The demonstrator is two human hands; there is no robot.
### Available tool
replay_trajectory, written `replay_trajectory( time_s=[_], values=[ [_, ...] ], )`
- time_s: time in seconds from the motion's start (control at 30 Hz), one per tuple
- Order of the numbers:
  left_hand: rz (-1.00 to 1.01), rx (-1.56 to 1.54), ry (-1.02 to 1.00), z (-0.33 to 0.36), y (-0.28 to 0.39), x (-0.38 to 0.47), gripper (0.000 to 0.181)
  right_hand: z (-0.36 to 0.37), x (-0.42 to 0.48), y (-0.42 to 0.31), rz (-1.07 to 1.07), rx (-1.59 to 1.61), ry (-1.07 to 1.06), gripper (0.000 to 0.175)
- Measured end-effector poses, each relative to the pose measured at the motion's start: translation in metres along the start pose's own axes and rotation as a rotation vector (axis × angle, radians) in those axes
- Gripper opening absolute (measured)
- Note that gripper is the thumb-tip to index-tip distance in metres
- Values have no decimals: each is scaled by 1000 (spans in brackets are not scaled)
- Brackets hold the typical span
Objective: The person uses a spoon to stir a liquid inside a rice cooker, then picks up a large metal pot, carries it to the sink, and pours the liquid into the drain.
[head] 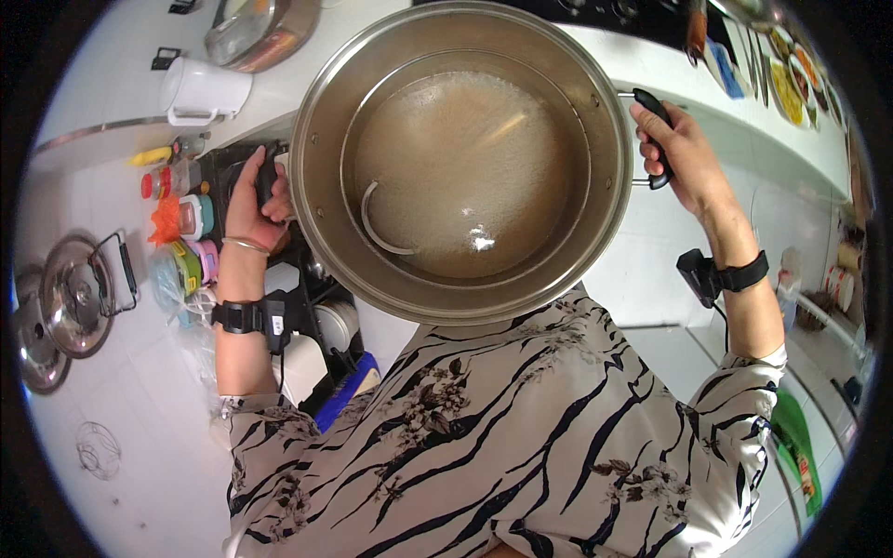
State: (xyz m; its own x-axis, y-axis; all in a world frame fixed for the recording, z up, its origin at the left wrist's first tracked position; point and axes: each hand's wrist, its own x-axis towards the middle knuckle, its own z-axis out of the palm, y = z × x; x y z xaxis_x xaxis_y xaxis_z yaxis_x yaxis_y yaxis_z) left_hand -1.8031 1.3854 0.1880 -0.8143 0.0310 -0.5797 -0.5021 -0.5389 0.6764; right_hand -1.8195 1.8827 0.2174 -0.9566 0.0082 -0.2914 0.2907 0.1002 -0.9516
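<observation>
A large stainless steel pot [453, 31] fills the upper middle of the head view, held in front of my patterned shirt. Clear liquid, seemingly water [460, 167], covers its bottom. A pale curved streak shows at the lower left of the liquid; I cannot tell whether it is a reflection. My right hand [673, 150] is wrapped around the black loop handle [656, 115] on the pot's right side. On the opposite side, my left hand [258, 199] grips the other handle [266, 171], which is partly hidden by the fingers.
Beyond the pot runs a white counter [593, 45] with a black cooktop [642, 17]. A white plastic jug [206, 87] stands at its left end. Plates of cut food [788, 91] are at the far right. Jars, boxes and a rack [335, 324] line the left; pot lids [77, 296] hang on the wall.
</observation>
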Motion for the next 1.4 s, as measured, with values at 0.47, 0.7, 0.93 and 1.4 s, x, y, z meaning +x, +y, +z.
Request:
replay_trajectory(
  time_s=[0.47, 0.7, 0.93, 1.4],
  values=[
    [-201, 154, 162, 39, -94, 63, 45, -45, -21, 107, 260, -72, 286, 31],
    [-365, 288, 105, 51, -115, 89, 47, -82, -25, 144, 345, -230, 294, 33],
    [-57, 833, -376, 106, -118, 108, 25, -154, -49, 143, 488, -135, 389, 23],
    [26, 712, -531, 198, -85, 118, 32, -179, -96, 103, 650, -3, 499, 21]
  ],
)
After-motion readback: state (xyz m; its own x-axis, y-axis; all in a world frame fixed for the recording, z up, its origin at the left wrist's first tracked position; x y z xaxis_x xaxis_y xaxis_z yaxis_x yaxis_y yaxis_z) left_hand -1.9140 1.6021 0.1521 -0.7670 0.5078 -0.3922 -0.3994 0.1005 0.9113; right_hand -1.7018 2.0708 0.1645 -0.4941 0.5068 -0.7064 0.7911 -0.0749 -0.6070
